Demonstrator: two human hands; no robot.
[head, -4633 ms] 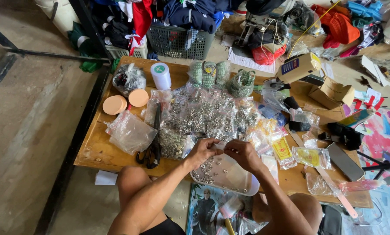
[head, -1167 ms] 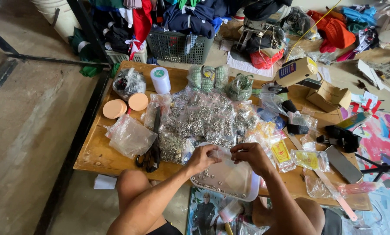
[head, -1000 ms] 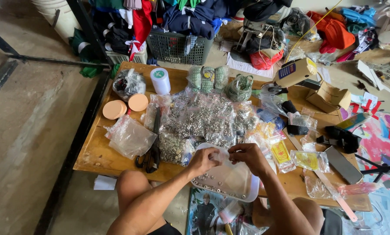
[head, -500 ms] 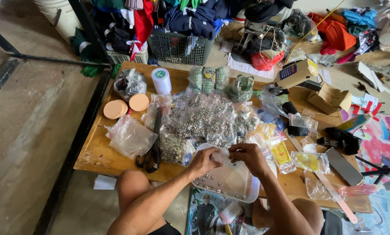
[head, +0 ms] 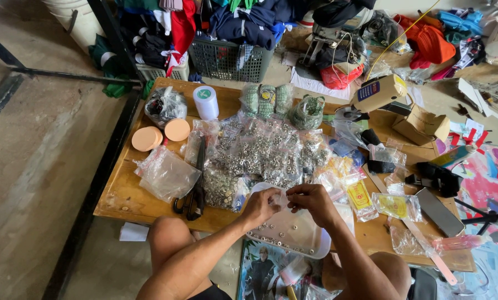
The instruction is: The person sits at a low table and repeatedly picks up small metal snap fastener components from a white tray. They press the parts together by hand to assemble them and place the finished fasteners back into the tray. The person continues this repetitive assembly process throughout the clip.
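Observation:
My left hand [head: 263, 204] and my right hand [head: 310, 201] meet over a white tray [head: 315, 250] at the near edge of a low wooden table [head: 115, 194]. Both pinch a small clear plastic bag [head: 282, 198] between their fingertips. Small metal rings and studs lie scattered in the tray below. Just beyond my hands lies a heap of clear bags filled with metal eyelets [head: 265, 155]. What the little bag holds is too small to tell.
Black scissors [head: 192, 194] lie left of the tray, next to an empty clear bag [head: 165, 175]. Two round orange lids [head: 160, 134] and a white roll [head: 206, 102] sit at the far left. Yellow packets [head: 377, 200], a grey bar [head: 439, 211] and a cardboard box [head: 424, 125] crowd the right. Clothes and a basket [head: 226, 58] lie behind.
My hands have stayed together over the tray, working the small bag with slight finger movements. The view has shifted a little; nothing on the table has moved.

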